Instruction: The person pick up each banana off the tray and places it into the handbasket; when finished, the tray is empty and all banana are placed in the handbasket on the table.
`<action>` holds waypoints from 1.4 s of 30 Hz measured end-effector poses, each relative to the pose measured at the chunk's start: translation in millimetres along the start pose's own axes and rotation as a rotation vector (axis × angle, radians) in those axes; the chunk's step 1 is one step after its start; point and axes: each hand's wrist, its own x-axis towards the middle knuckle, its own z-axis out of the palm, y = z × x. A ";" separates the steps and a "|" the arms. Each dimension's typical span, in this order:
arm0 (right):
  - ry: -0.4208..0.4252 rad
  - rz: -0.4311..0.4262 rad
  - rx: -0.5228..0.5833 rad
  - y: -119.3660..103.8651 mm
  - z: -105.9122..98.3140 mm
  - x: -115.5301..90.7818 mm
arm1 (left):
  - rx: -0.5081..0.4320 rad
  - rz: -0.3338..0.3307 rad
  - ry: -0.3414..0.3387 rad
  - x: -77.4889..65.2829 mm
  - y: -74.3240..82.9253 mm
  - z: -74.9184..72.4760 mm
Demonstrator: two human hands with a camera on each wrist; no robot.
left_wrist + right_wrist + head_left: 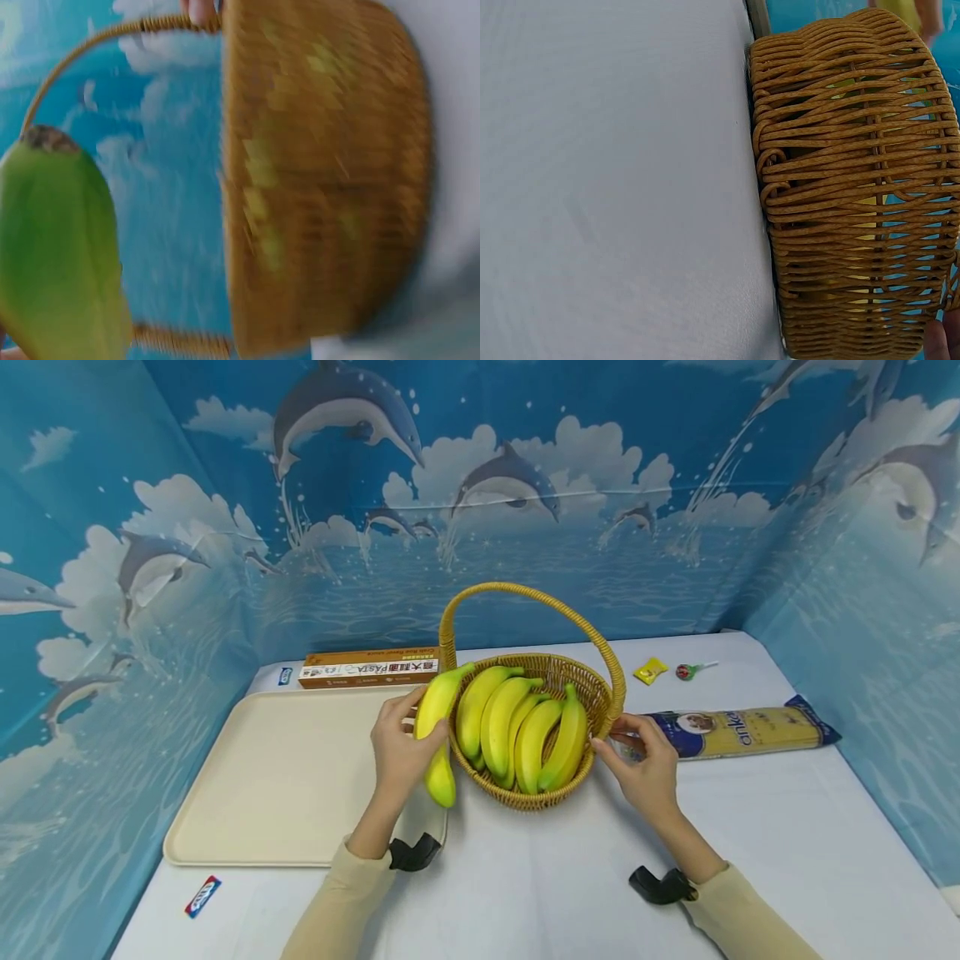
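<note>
A wicker basket (529, 803) with a tall arched handle stands on the white cloth, holding several yellow-green bananas (497, 727). At its left rim my left hand (401, 743) grips a single banana (439, 710) between thumb and fingers. That banana (64, 247) fills the left side of the left wrist view, dark tip upward. On the opposite side my right hand (643, 760) pinches the basket where the handle meets the rim. The right wrist view shows the woven side of the basket (855, 187), with only fingertips (934, 341) of that hand at the lower right corner.
Left of the basket lies a beige tray (300, 777), with a pasta box (369, 668) behind it. A pasta bag (738, 732) lies right of the basket. Farther back are a yellow candy (650, 671) and a lollipop (686, 672). Small wrapped pieces (202, 897) sit near the tray.
</note>
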 end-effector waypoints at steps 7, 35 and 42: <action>-0.011 -0.018 0.014 0.5 2.4 -0.3 | -0.011 0.091 -0.131 2.3 33.1 53.7; -0.008 -0.003 -0.001 -3.3 3.8 -0.2 | 0.411 0.186 -0.253 2.8 17.8 128.4; -0.010 0.016 0.000 6.3 3.4 -3.6 | 0.349 0.165 -0.263 0.1 19.1 124.7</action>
